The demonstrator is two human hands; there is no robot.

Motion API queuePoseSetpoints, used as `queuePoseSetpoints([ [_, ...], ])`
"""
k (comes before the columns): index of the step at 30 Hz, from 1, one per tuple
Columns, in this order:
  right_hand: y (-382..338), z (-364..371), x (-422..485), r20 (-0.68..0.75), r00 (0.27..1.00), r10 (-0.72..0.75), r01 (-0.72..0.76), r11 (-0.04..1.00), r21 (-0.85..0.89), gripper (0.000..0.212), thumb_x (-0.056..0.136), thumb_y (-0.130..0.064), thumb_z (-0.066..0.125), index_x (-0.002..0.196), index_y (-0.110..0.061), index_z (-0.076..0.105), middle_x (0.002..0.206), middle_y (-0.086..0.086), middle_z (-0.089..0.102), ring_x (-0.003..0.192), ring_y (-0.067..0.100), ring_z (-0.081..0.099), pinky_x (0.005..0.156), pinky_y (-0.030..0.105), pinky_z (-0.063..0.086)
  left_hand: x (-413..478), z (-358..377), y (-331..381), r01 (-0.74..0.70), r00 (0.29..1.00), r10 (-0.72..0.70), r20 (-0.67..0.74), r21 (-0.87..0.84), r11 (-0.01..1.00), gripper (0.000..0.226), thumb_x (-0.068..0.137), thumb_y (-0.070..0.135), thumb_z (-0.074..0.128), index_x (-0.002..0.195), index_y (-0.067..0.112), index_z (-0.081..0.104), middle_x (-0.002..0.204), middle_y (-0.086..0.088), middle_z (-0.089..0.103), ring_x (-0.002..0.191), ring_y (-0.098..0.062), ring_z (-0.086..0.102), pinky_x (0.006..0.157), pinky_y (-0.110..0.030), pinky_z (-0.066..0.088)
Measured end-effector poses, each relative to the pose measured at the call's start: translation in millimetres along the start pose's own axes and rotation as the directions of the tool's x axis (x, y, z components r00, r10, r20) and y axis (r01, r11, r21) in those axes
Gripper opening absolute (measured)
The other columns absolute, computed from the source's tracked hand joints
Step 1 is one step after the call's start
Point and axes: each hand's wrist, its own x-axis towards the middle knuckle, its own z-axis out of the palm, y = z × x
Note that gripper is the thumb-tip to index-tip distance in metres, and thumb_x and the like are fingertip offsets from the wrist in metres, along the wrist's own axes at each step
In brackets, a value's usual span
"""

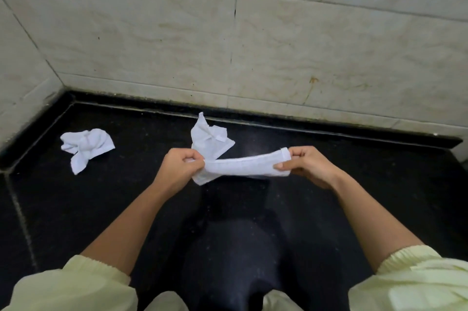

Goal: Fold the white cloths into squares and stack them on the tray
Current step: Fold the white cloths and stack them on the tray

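Observation:
A white cloth [243,166], folded into a long strip, hangs stretched between both hands just above the black counter [101,209]. My left hand [178,167] pinches its left end, and my right hand [307,165] pinches its right end. Behind the strip a second white cloth [209,139] lies crumpled on the counter, partly hidden by the held one. A third crumpled white cloth [86,147] lies at the far left. No tray is in view.
A beige tiled wall [253,44] rises behind the counter and turns at the left corner [60,87]. The counter has a raised black back lip [304,128]. Pale yellow sleeves [76,285] fill the bottom corners.

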Motion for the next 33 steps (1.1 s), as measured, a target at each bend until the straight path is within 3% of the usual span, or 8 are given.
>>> queuePoseSetpoints([
  [5,40.8,-0.4,-16.1,0.127,0.969,0.213,-0.202,0.975,-0.093,0.023,0.074,0.007,0.073,0.097,0.006,0.072,0.095,0.014,0.074,0.088,0.022,0.070,0.076,0.028,0.056,-24.0,19.5,-35.0,0.140,0.959,-0.155,0.238,0.078,0.987,0.014,0.064,0.019,0.060,0.056,0.009,0.066,0.059,-0.001,0.060,0.062,-0.012,0.051,0.061,-0.028,0.041],
  [10,85.2,11.5,-31.5,0.094,0.942,0.323,-0.310,0.942,-0.125,0.023,0.072,0.007,0.076,0.095,0.007,0.074,0.092,0.014,0.075,0.088,0.020,0.071,0.070,0.022,0.055,-50.2,37.1,-75.5,0.285,0.902,-0.309,0.302,0.120,0.951,0.028,0.072,0.008,0.062,0.046,0.017,0.059,0.053,0.004,0.052,0.058,-0.010,0.045,0.057,-0.024,0.037],
  [14,106.3,16.8,-33.4,0.050,0.941,0.336,-0.327,0.936,-0.129,0.022,0.072,0.001,0.080,0.093,0.006,0.075,0.095,0.015,0.075,0.091,0.023,0.072,0.076,0.025,0.056,-54.2,43.7,-99.0,0.377,0.875,-0.404,0.268,0.147,0.914,0.031,0.080,0.005,0.062,0.052,0.018,0.067,0.060,0.008,0.061,0.061,-0.008,0.053,0.058,-0.023,0.043],
  [17,111.8,16.0,-29.8,0.005,0.956,0.294,-0.291,0.950,-0.111,0.023,0.073,-0.003,0.080,0.091,0.009,0.074,0.091,0.012,0.076,0.089,0.022,0.073,0.077,0.026,0.057,-46.5,41.2,-102.3,0.448,0.865,-0.451,0.221,0.066,0.892,0.017,0.084,0.006,0.062,0.074,0.013,0.075,0.081,-0.001,0.069,0.081,-0.017,0.065,0.070,-0.031,0.055],
  [21,115.0,16.9,-21.0,-0.058,0.968,0.245,-0.250,0.960,-0.123,0.026,0.077,-0.007,0.078,0.090,0.014,0.070,0.091,0.013,0.076,0.090,0.025,0.073,0.086,0.035,0.058,-33.5,42.3,-96.6,0.447,0.885,-0.442,0.147,-0.002,0.894,0.016,0.085,0.001,0.060,0.089,0.011,0.072,0.091,-0.012,0.070,0.088,-0.023,0.067,0.078,-0.039,0.057],
  [26,117.5,19.9,-6.7,-0.157,0.970,0.188,-0.211,0.967,-0.145,0.034,0.084,-0.013,0.072,0.084,0.019,0.061,0.090,0.021,0.073,0.088,0.029,0.071,0.082,0.043,0.057,-18.4,47.1,-100.4,0.427,0.903,-0.424,0.064,-0.049,0.903,0.014,0.086,0.005,0.064,0.096,0.014,0.068,0.091,-0.011,0.072,0.090,-0.027,0.070,0.082,-0.046,0.058],
  [30,123.7,24.8,3.2,-0.199,0.966,0.167,-0.210,0.952,-0.222,0.044,0.083,-0.028,0.071,0.072,0.011,0.054,0.072,0.010,0.060,0.070,0.019,0.059,0.073,0.047,0.056,-10.2,53.9,-103.2,0.365,0.931,-0.364,-0.022,0.046,0.930,0.016,0.088,0.009,0.062,0.100,0.019,0.066,0.087,-0.002,0.070,0.087,-0.019,0.068,0.076,-0.036,0.056],
  [33,119.8,28.1,8.7,-0.264,0.953,0.148,-0.227,0.925,-0.303,0.039,0.087,-0.029,0.067,0.063,-0.003,0.051,0.065,0.004,0.050,0.063,0.014,0.047,0.060,0.031,0.042,-2.6,59.5,-103.4,0.358,0.934,-0.353,-0.059,0.125,0.925,0.019,0.090,0.013,0.061,0.109,0.015,0.065,0.092,-0.002,0.070,0.087,-0.015,0.064,0.070,-0.024,0.047],
])
